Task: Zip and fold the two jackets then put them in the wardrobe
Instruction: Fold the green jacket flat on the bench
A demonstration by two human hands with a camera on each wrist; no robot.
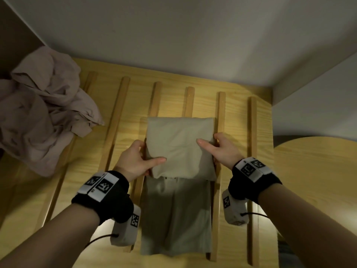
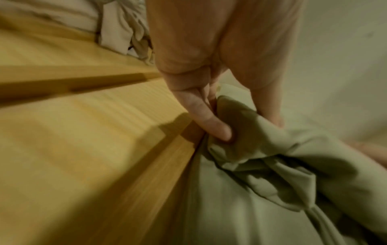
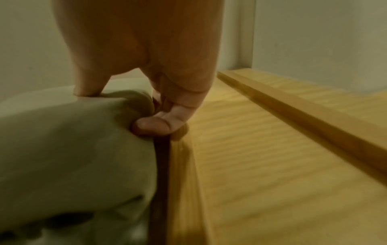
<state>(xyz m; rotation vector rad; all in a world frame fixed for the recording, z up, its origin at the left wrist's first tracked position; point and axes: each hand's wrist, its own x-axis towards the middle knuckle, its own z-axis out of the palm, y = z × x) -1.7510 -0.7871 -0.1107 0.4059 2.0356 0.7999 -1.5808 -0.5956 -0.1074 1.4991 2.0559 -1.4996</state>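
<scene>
A pale green jacket [image 1: 177, 144] lies on a slatted wooden bed base [image 1: 119, 113], its far half folded back into a thick pad over the flat near half [image 1: 175, 215]. My left hand [image 1: 139, 159] grips the fold's left edge, thumb on top and fingers [image 2: 211, 126] tucked under the green cloth [image 2: 272, 165]. My right hand [image 1: 216, 147] grips the right edge the same way, thumb on top, fingers [image 3: 155, 127] curled beneath the green cloth [image 3: 73, 140]. A crumpled mauve jacket [image 1: 44, 109] lies heaped at the far left.
Raised wooden slats [image 1: 220, 132] run away from me on both sides of the green jacket; one slat [image 3: 303, 112] lies right of my right hand. A grey wall [image 1: 193, 35] closes the far side. A rounded wooden panel [image 1: 313, 171] stands at the right.
</scene>
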